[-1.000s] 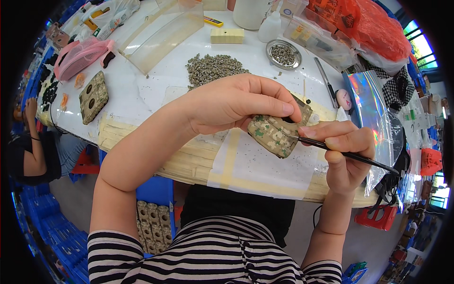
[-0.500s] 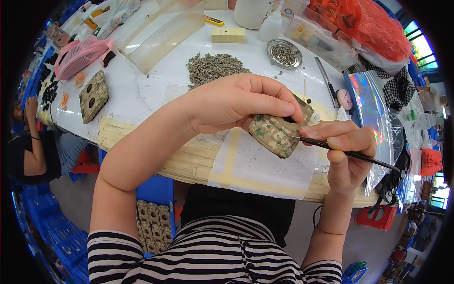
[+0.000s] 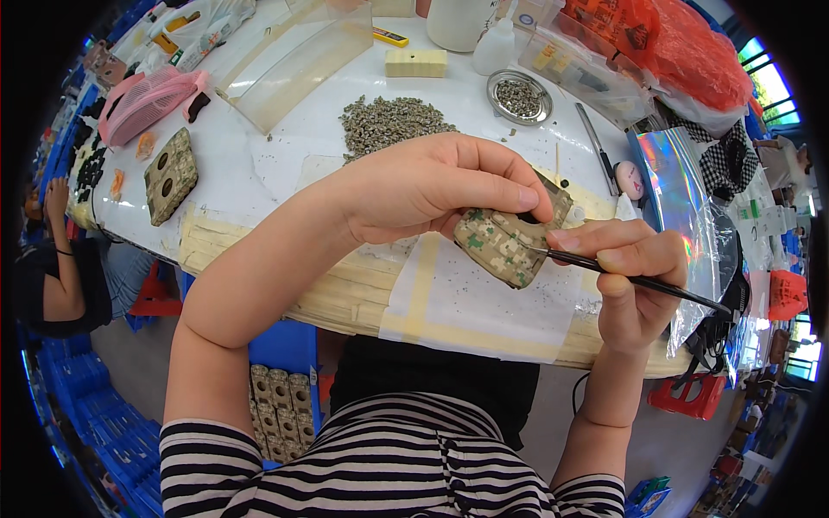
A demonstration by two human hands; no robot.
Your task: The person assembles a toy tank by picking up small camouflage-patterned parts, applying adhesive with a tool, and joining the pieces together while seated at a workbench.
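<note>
My left hand [image 3: 458,186] is closed on a camouflage-patterned casing [image 3: 501,246], tilted above the white paper [image 3: 466,315]. Part of a round hole shows under the fingers. In my right hand [image 3: 643,268] is a slim dark tool [image 3: 665,287] with a thin metal tip, held like a pen; whether it is tweezers or a pick I cannot tell. Its tip touches the casing's patterned face. Beyond my left hand lies a heap of small grey metal parts [image 3: 393,123]. A similar camouflage casing with two round holes [image 3: 171,177] rests at the left.
A round metal dish [image 3: 520,97] holds more small parts. Near it lie a knife-like tool [image 3: 596,147], a cream block [image 3: 416,64] and a squeeze bottle [image 3: 494,47]. Red plastic bags [image 3: 661,52] fill the far right. More casings [image 3: 281,410] stand in a blue crate below the table.
</note>
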